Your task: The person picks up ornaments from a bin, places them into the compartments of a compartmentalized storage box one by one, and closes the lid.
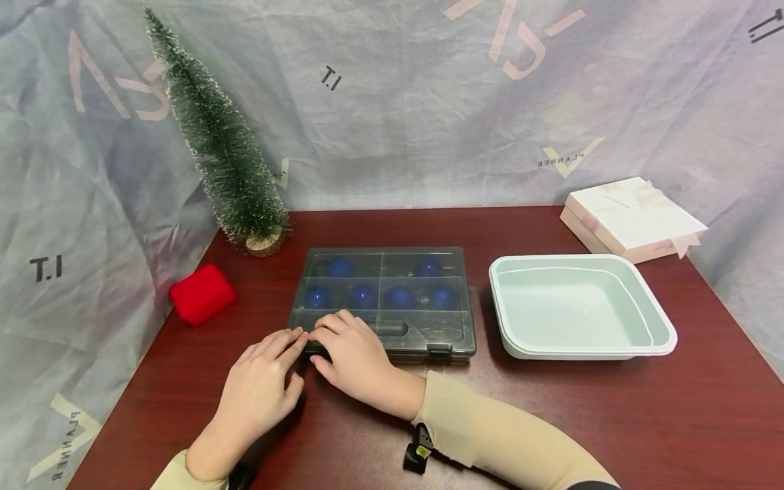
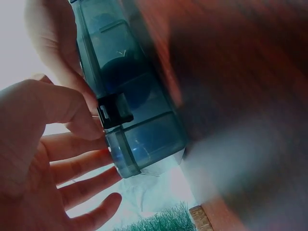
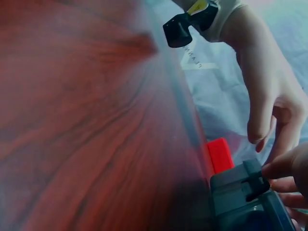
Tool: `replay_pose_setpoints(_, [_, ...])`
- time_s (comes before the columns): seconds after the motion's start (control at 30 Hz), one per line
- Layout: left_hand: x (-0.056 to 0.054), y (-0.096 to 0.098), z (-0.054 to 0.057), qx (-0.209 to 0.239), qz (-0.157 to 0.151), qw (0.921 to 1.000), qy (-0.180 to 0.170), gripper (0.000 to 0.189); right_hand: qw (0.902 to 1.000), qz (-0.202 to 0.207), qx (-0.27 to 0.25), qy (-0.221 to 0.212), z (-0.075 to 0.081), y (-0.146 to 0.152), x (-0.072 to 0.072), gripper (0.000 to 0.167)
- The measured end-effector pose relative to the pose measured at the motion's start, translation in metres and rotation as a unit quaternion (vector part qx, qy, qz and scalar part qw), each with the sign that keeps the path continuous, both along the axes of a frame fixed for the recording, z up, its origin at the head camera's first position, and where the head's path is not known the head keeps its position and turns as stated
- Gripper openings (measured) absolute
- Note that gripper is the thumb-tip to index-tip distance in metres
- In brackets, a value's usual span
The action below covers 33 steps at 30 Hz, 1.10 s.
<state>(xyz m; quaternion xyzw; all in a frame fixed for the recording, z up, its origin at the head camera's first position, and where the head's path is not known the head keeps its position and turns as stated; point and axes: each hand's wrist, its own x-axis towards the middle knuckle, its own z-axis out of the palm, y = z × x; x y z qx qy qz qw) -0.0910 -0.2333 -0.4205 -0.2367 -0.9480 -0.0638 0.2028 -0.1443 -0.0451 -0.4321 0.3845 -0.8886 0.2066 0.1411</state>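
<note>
A clear grey storage case [image 1: 422,333] with compartments lies closed at the table's middle, with several blue balls [image 1: 399,297] inside. My right hand [image 1: 358,357] rests on the case's front-left part, fingers bent over the lid's edge and thumb in front. In the right wrist view, this thumb pinches at a black latch [image 3: 255,186]. Beside it, my left hand [image 1: 260,384] reaches the front-left corner. Its fingers extend against the lid's edge in the left wrist view, thumb close to the latch [image 2: 114,111]. In the head view the hands hide this latch; another latch [image 1: 439,350] shows front right.
Right of the case stands a pale green plastic basin [image 1: 582,354]. A pink gift box [image 1: 637,218] sits behind it. On the left are a red block [image 1: 202,294] and a small frosted tree [image 1: 226,150] on a wooden base. A printed cloth [image 1: 429,136] hangs behind the table.
</note>
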Motion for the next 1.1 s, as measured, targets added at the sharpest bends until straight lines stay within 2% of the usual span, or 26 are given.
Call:
replay_pose_setpoints(0.23, [0.0,-0.001,-0.001,0.006,-0.002,0.9999,0.011,0.054,0.9991,-0.022,0.022,0.03,-0.002,-0.005,0.001,0.024])
replay_pose_setpoints(0.57, [0.001,-0.001,0.0,0.008,-0.001,0.9999,0.013,0.054,0.9983,-0.024,0.021,0.048,-0.003,-0.007,0.003,0.019])
replay_pose_setpoints(0.9, [0.001,0.001,0.003,0.009,0.017,0.9998,-0.003,0.051,0.9985,-0.026,0.023,0.042,0.0,-0.007,0.003,0.019])
replay_pose_setpoints(1.1, [-0.008,0.004,0.012,-0.002,0.015,0.9998,-0.011,0.04,0.9994,0.005,0.033,-0.003,0.013,0.002,-0.002,0.018])
